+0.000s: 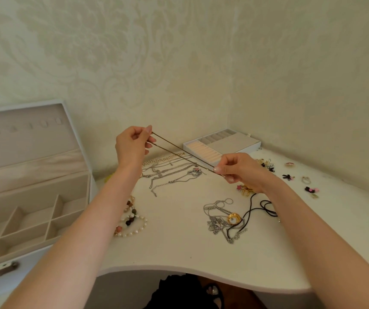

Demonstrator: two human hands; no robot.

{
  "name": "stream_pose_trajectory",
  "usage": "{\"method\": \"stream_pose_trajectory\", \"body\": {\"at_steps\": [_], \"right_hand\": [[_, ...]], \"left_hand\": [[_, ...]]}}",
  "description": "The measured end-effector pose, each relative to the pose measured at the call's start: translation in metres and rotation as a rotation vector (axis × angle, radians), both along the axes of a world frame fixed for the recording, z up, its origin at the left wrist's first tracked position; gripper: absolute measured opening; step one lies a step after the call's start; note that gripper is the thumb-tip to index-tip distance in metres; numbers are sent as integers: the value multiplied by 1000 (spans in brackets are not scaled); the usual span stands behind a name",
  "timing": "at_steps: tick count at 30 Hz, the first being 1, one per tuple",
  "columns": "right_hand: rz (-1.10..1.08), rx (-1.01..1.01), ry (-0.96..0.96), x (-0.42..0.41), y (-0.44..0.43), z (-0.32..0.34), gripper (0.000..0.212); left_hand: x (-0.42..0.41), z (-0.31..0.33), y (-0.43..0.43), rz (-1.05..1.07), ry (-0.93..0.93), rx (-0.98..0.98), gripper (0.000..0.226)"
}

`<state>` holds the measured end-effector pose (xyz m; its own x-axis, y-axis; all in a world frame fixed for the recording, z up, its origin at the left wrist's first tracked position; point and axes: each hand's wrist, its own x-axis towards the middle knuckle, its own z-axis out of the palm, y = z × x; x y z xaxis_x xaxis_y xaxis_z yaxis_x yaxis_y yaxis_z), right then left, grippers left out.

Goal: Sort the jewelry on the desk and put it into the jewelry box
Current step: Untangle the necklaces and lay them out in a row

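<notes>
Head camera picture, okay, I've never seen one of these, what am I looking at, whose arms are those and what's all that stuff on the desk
There is no machine here. A person wears a wide-angle camera on the head, so you see their own two bare arms reaching forward. The left hand and right hand pinch a thin brownish chain, stretched taut between them above the white desk. On the desk lie silver chains, a beaded bracelet, a tangle of necklaces with a gold pendant, and small earrings. An open jewelry box stands at the left; a removable tray sits in the corner.
</notes>
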<state>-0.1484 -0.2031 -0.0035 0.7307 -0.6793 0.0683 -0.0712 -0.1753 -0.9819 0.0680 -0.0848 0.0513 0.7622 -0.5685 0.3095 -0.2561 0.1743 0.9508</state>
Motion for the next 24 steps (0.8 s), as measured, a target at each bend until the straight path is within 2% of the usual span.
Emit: {"method": "stream_pose_trajectory", "body": {"at_steps": [2,5,9,13,20,24], "right_hand": [[37,-2,11,1,4,2,24],[96,-19,42,3,14,6,10],[140,-92,57,3,18,6,22],[130,-124,73,1,14,7,24],[86,4,-32,0,5,6,28],[28,87,-25,1,3,4,28]], "left_hand": [[0,-4,0,-9,10,12,10],[-3,-7,-1,-24,18,23,10],[-7,-7,-3,-41,22,25,11],[-5,-7,-4,-18,28,18,10],[11,-9,0,98,88,24,15],[12,-15,1,110,98,59,15]]}}
